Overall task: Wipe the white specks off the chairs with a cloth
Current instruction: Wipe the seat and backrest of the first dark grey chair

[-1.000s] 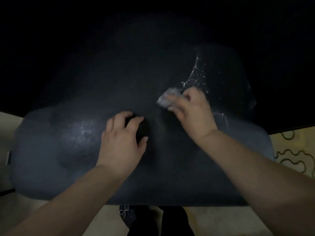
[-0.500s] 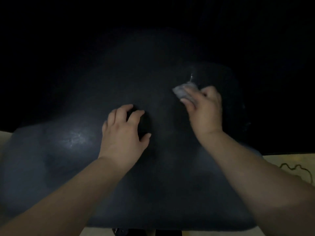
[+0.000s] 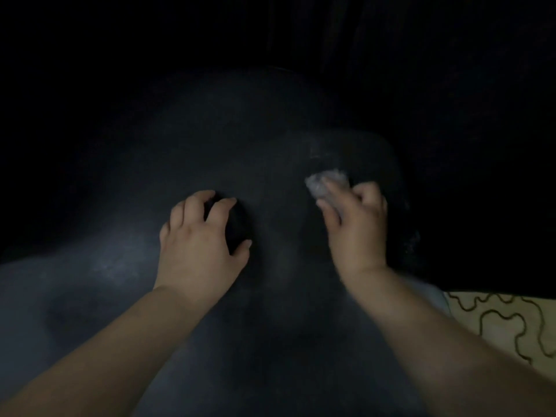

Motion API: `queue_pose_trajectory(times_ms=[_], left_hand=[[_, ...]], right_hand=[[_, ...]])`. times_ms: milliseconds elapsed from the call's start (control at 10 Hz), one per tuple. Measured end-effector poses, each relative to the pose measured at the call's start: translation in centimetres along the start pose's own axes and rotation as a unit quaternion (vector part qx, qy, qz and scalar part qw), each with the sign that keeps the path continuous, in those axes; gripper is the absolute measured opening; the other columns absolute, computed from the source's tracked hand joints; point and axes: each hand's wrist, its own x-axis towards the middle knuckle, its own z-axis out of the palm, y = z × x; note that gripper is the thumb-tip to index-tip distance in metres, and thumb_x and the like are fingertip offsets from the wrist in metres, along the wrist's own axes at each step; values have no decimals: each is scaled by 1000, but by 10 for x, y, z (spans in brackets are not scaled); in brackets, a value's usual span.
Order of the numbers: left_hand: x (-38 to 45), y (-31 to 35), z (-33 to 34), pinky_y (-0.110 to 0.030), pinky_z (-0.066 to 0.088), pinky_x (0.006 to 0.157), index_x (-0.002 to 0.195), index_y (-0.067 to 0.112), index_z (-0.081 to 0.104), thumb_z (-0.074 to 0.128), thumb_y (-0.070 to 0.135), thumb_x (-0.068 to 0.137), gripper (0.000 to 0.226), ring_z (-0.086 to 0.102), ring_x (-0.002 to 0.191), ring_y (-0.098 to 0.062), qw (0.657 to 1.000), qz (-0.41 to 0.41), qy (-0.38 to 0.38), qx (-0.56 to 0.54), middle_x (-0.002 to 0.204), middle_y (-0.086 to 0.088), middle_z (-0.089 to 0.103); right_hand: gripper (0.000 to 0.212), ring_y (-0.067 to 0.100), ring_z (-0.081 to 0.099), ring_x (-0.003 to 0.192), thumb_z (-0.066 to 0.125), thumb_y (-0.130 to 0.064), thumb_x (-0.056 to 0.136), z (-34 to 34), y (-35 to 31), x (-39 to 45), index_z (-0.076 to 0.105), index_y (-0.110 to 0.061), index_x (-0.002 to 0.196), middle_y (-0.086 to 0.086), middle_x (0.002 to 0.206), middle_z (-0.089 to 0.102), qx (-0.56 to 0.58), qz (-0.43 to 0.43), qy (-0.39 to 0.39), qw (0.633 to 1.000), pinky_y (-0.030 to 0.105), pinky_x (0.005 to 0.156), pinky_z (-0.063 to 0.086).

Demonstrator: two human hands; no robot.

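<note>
The right hand grips the grey cloth against the dark chair seat. The left hand rests on the seat, fingers spread and bent, holding nothing.

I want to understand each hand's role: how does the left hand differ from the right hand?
The left hand holds nothing and rests with spread fingers on the dark chair seat; the right hand grips a pale cloth. The left sits near the middle, the right farther back and to the side. Both touch the seat.
</note>
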Motion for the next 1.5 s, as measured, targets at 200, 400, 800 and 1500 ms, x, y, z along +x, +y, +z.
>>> queue_pose_trajectory(times_ms=[200, 400, 800, 1500], left_hand=[[19, 12, 0, -47, 36, 98, 134, 27, 47, 69, 50, 73, 69, 34, 121, -27, 1000, 13, 1, 2, 134, -2, 38], [32, 13, 0, -47, 36, 98, 134, 27, 48, 69, 51, 73, 69, 34, 121, -27, 1000, 5, 3, 1, 134, -2, 38], [48, 15, 2, -48, 36, 98, 135, 29, 46, 66, 53, 74, 69, 33, 122, -26, 1000, 7, 4, -5, 137, -2, 37], [52, 28, 1, -45, 40, 95, 133, 26, 51, 71, 46, 73, 67, 39, 122, -26, 997, 72, -15, -25, 135, -2, 42]], right_hand=[[32, 30, 50, 83, 77, -16, 77, 15, -26, 20, 72, -22, 107, 11, 87, 50, 27, -138, -88, 986, 39, 69, 48], [34, 24, 45, 91, 71, -19, 83, 11, -5, 36, 68, -27, 116, 6, 96, 49, 5, -6, 3, 1000, 38, 83, 46], [35, 25, 44, 101, 66, -24, 88, 32, -15, 88, 64, -27, 123, 9, 106, 48, 18, -5, -15, 1000, 36, 91, 43], [34, 31, 51, 96, 56, -28, 90, 12, -5, 15, 62, -29, 123, 15, 107, 54, 32, -89, -138, 986, 39, 81, 45]])
